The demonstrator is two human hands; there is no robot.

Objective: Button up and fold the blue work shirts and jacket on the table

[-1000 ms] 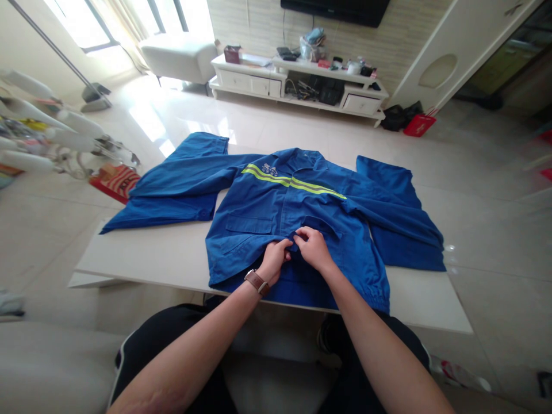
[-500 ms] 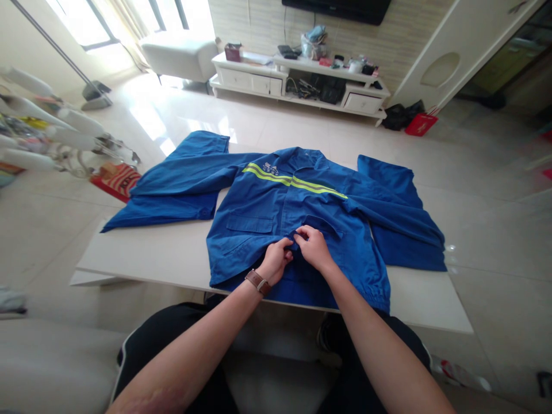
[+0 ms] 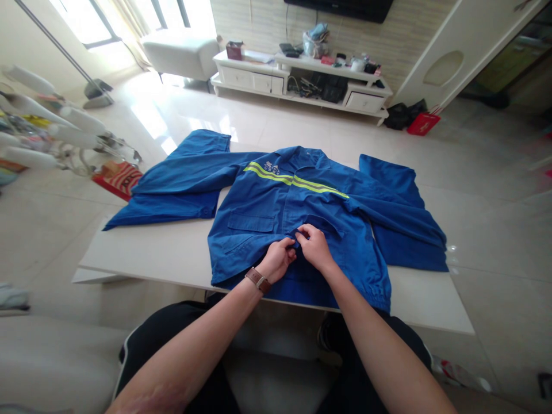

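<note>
A blue work jacket (image 3: 254, 201) with a yellow-green and grey reflective stripe (image 3: 297, 181) across its chest lies front side up, its sleeves spread to both sides. My left hand (image 3: 278, 259), with a brown watch strap (image 3: 257, 280) at the wrist, pinches the jacket's front edge below the pocket level. Right beside it, my right hand (image 3: 313, 246) grips the same front placket with thumb and fingers. Both sets of fingertips meet at the middle of the jacket, where the cloth is lifted a little. Whether a button lies between them is hidden.
Under the jacket is a white table (image 3: 172, 253); more folded blue cloth (image 3: 172, 210) lies beneath the sleeves. A white TV cabinet (image 3: 250, 80) stands at the far wall, a pale stool (image 3: 181, 54) beside it. White thread cones (image 3: 64, 123) and a red bag (image 3: 116, 178) are at the left.
Both hands stay at the same spot on the jacket front, with only slight finger movement. The whole view has shifted very slightly.
</note>
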